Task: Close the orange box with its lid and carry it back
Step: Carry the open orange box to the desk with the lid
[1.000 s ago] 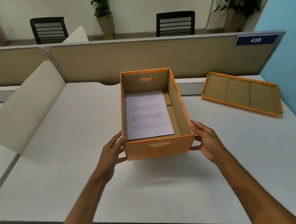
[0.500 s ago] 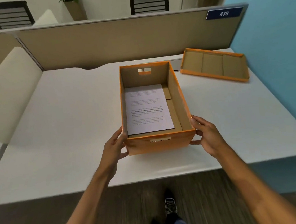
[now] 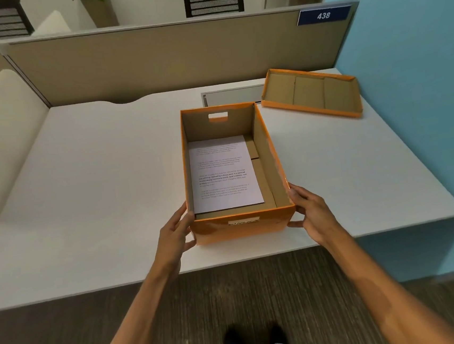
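on desk (image 3: 110,183), both hands grip open orange box (image 3: 242,227); lid (image 3: 311,91) apart, seemingly upturned.

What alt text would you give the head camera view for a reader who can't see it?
Two bare hands, left hand and right hand, grip the near corners of an open orange box on a white desk. A printed sheet lies inside; the lid rests upside down at the far right.

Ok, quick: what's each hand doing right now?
Left hand: pressed on the orange box, near left corner.
Right hand: pressed on its near right corner.
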`<action>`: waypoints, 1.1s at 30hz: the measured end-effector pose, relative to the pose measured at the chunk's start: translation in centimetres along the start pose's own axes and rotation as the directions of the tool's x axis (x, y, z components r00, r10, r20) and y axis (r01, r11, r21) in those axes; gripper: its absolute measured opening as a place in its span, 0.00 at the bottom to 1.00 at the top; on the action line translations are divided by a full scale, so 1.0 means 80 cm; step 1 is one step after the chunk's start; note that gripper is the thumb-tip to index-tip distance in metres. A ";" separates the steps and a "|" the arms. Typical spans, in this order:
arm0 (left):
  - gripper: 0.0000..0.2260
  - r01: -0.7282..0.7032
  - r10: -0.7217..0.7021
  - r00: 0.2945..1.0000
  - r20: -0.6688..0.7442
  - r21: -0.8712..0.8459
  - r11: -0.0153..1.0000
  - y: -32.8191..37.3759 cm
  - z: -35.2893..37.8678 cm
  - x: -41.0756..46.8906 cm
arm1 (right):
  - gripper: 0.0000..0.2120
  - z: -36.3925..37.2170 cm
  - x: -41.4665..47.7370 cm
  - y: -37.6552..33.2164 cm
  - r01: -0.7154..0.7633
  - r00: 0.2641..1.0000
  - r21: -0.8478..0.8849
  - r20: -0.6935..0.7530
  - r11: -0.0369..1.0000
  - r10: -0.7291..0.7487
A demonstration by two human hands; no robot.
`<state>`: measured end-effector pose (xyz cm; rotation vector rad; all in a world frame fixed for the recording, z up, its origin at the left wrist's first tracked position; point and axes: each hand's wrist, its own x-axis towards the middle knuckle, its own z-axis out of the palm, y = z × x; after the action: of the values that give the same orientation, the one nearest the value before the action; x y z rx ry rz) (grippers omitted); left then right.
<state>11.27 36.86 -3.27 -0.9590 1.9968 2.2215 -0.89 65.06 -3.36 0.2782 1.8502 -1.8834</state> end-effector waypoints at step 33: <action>0.26 -0.400 0.466 0.884 -0.031 0.465 0.790 0.077 0.055 0.006 | 0.19 -0.035 0.011 -0.028 0.308 0.934 -0.343 -0.071 0.887 -0.351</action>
<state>6.56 39.52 2.12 -0.6650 2.8714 1.7256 -3.18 67.56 -1.99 -0.0335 2.3876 -1.7550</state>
